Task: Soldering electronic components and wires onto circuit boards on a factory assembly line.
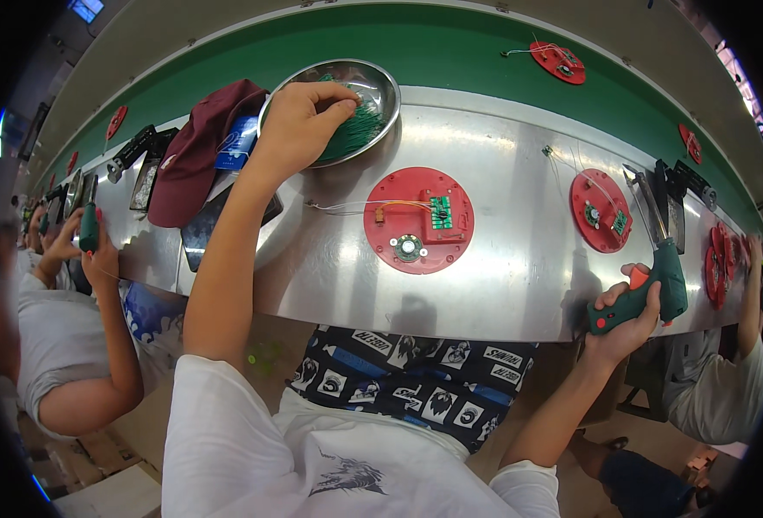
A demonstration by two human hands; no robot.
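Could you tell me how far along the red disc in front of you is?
Done: the red disc already carries a green circuit board, a round part and wires. In hand: the left hand is picking in the metal bowl of green pieces; the right hand grips a green electric screwdriver off the disc. Left: nothing is being fastened yet.

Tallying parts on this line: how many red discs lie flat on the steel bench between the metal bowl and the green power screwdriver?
2: a large red disc at the bench's middle and a smaller red disc to its right. More lie elsewhere, some partly hidden.

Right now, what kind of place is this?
Probably a factory assembly line: a long green conveyor belt, round red plastic discs with small circuit boards, and a green electric screwdriver in the right hand.
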